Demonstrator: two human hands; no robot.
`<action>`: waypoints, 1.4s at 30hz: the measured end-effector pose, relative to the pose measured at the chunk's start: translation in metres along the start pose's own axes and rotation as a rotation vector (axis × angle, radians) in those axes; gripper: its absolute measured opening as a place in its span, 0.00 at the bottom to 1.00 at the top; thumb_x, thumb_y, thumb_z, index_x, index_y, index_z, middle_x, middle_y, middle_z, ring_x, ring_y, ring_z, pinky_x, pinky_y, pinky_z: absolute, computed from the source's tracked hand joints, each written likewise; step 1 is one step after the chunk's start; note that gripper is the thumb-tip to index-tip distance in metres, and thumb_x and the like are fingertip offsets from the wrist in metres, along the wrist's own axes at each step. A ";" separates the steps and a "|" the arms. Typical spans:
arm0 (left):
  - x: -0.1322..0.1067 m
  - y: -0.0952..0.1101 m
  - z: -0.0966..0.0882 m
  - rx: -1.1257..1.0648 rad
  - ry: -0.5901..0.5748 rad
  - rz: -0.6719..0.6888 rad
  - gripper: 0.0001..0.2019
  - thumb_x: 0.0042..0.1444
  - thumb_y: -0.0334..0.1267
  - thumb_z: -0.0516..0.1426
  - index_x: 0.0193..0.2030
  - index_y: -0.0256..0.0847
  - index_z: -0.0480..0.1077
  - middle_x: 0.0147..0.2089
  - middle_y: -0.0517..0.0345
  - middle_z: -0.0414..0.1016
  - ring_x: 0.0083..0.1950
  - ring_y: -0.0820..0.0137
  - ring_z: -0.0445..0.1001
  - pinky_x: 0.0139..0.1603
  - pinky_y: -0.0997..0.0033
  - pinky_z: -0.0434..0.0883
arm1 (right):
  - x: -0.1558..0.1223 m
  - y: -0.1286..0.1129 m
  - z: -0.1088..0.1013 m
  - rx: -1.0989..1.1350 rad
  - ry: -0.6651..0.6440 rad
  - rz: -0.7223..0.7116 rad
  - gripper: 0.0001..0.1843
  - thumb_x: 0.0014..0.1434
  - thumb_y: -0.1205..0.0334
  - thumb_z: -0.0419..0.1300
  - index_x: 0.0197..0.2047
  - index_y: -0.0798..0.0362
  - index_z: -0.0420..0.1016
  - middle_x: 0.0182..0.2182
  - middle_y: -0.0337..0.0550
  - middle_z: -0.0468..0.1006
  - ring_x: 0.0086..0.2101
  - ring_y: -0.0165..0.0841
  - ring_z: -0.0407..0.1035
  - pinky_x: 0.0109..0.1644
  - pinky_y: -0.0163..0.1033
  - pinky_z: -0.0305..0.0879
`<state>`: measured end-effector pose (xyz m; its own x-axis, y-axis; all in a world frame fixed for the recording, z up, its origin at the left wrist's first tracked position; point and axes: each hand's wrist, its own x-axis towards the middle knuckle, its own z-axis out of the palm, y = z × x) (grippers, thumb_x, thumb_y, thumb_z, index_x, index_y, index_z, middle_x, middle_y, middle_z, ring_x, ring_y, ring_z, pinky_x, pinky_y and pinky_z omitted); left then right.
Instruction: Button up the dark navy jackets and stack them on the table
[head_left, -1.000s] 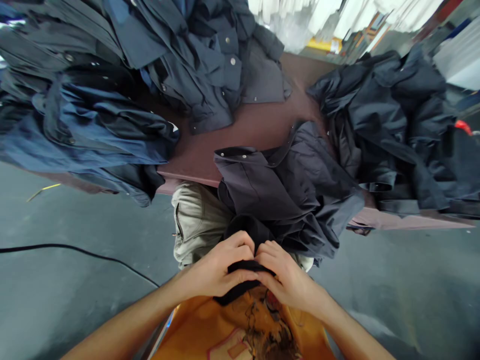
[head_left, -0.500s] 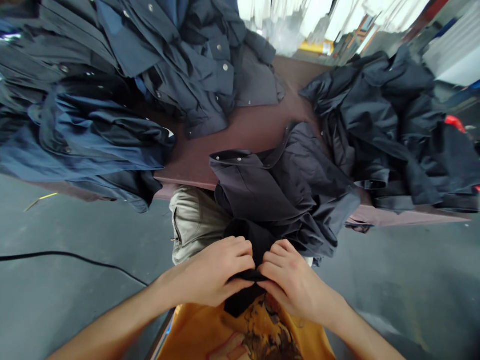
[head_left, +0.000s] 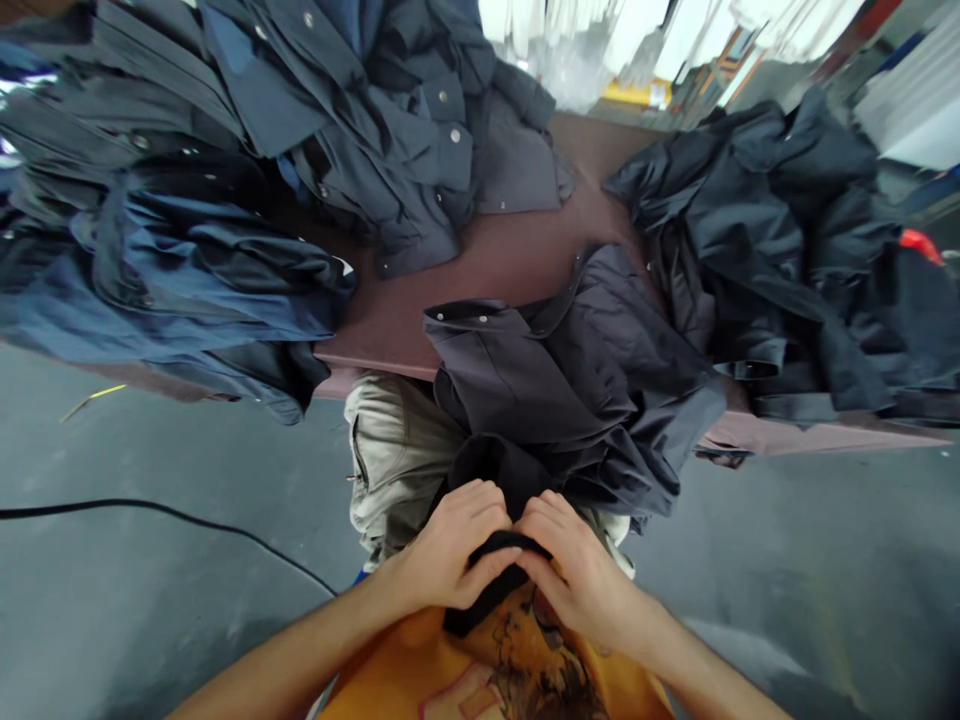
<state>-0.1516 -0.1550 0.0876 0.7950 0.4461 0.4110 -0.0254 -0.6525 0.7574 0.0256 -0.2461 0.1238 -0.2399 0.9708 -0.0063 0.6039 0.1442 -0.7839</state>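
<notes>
A dark grey garment with snap buttons (head_left: 555, 380) hangs over the near table edge onto my lap. Its near end is a black cloth part (head_left: 501, 468), folded over between my hands. My left hand (head_left: 466, 548) has its fingers wrapped over the black cloth, with the thumb underneath. On the other side, my right hand (head_left: 574, 560) grips the same cloth, the two thumbs almost meeting. A loose black flap hangs below the thumbs against a yellow printed top (head_left: 420, 660). Which part of the garment the fold is, I cannot tell.
The brown table (head_left: 390, 325) carries a pile of grey-blue snap garments (head_left: 375, 120) at the back left. Blue clothing (head_left: 202, 280) overhangs the left edge; dark garments (head_left: 787, 230) lie to the right. A black cable (head_left: 150, 508) crosses the floor at left.
My fingers have shifted slightly on the black cloth, and the fold between them has opened into a rounder curve. The garment on the table has stayed in place.
</notes>
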 end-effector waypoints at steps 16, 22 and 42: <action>0.000 0.001 0.001 0.172 -0.153 0.005 0.18 0.72 0.48 0.45 0.33 0.41 0.61 0.28 0.60 0.68 0.29 0.70 0.65 0.35 0.66 0.60 | -0.007 0.012 0.006 0.080 0.001 0.001 0.08 0.64 0.73 0.55 0.36 0.51 0.67 0.34 0.41 0.72 0.39 0.36 0.65 0.49 0.45 0.65; -0.007 0.001 0.006 0.036 -0.120 -0.033 0.23 0.71 0.53 0.47 0.28 0.40 0.59 0.25 0.63 0.64 0.27 0.73 0.62 0.34 0.66 0.58 | -0.007 0.013 0.012 0.091 -0.020 -0.074 0.10 0.62 0.75 0.56 0.33 0.51 0.64 0.29 0.36 0.69 0.36 0.33 0.63 0.60 0.49 0.61; -0.003 0.009 0.014 -0.196 -0.057 -0.059 0.17 0.68 0.40 0.51 0.27 0.41 0.55 0.24 0.65 0.58 0.27 0.74 0.58 0.40 0.65 0.61 | -0.016 0.004 0.013 0.200 -0.026 0.053 0.12 0.63 0.73 0.54 0.32 0.49 0.58 0.29 0.35 0.64 0.36 0.31 0.63 0.66 0.49 0.60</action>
<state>-0.1463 -0.1711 0.0864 0.8313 0.4414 0.3377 -0.0903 -0.4923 0.8657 0.0221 -0.2640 0.1128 -0.2328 0.9704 -0.0643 0.4541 0.0500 -0.8895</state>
